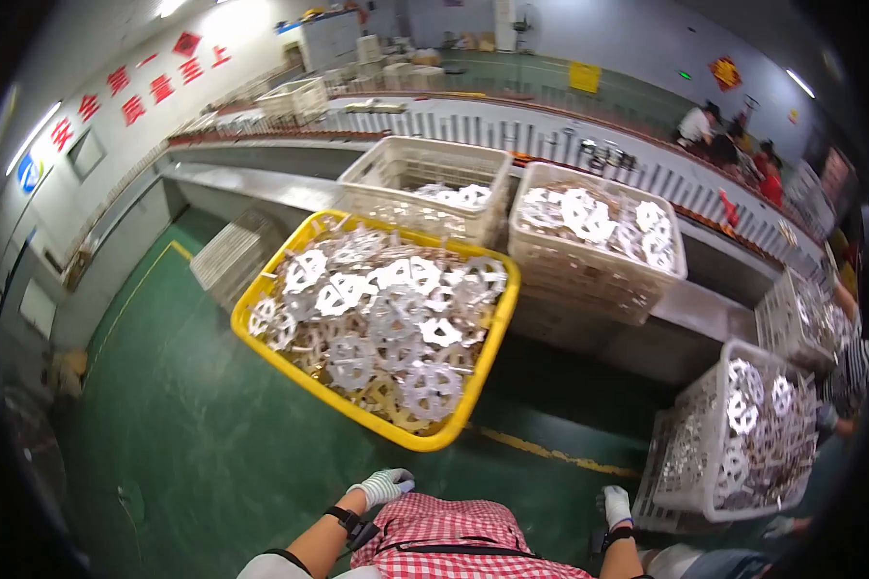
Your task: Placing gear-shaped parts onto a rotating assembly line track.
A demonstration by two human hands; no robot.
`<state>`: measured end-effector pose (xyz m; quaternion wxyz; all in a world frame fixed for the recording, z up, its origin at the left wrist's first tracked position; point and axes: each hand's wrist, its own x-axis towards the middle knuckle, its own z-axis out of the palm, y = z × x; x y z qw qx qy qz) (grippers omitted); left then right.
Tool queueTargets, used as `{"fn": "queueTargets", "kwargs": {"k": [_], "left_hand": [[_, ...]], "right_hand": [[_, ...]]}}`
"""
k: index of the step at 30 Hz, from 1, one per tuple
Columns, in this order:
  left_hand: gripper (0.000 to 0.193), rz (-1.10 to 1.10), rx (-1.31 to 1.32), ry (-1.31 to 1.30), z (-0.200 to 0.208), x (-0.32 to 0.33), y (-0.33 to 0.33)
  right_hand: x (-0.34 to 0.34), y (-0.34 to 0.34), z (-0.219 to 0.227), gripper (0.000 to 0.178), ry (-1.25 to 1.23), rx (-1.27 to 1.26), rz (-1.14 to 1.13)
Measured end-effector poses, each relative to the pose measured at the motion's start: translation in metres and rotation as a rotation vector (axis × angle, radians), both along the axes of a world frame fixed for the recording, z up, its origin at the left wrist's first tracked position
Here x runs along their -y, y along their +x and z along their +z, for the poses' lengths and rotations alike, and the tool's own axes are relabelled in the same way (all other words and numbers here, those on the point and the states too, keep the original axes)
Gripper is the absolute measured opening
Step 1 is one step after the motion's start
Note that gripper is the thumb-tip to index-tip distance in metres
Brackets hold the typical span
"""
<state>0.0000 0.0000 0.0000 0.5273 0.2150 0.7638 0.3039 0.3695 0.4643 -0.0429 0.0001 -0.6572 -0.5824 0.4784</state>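
Note:
My left hand (386, 485), in a striped glove, hangs by the red-and-white checked apron (454, 526) with its fingers loosely extended and nothing in it. On the other side of the apron, my right hand (615, 504) wears a white glove; its fingers look slightly apart, and it holds nothing that I can see. Ahead of both hands, touching neither, a yellow-rimmed tub (377, 425) is heaped with shiny, flat, wheel-shaped metal parts (367, 323). To the right of my right hand stands a white crate (714, 454) full of similar parts.
Two cream crates, one partly filled (425, 212) and one fuller (589, 261), rest along a metal ledge. Behind runs a long conveyor (541, 130) with upright pegs. Stacked crates (232, 256) stand at left. A person's striped sleeve (854, 367) shows at far right; other people sit farther back.

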Motion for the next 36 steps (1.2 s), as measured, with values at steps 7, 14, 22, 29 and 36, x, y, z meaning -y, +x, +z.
{"fn": "queueTargets", "kwargs": {"k": [7, 14, 22, 29, 36], "left_hand": [[0.049, -0.297, -0.089, 0.964, 0.227, -0.110, -0.030], [0.039, -0.541, 0.145, 1.237, 0.349, -0.153, 0.009], [0.022, -0.485, -0.262, 0.878, 0.342, -0.115, -0.039], [0.023, -0.333, -0.279, 1.176, 0.326, -0.102, -0.074], [0.015, -1.032, 0.113, 1.747, 0.417, -0.077, -0.088]], "right_hand": [[0.026, -0.260, 0.180, 0.026, -0.153, -0.271, 0.729], [0.102, -0.393, 0.203, 0.039, -0.308, -0.426, 1.217], [0.137, -0.485, 0.180, 0.032, 0.400, -0.428, 1.249], [0.134, -0.471, 0.165, 0.063, 0.781, -0.033, 0.902], [0.150, -0.409, 0.165, 0.028, 0.755, 0.197, 0.804]]}}
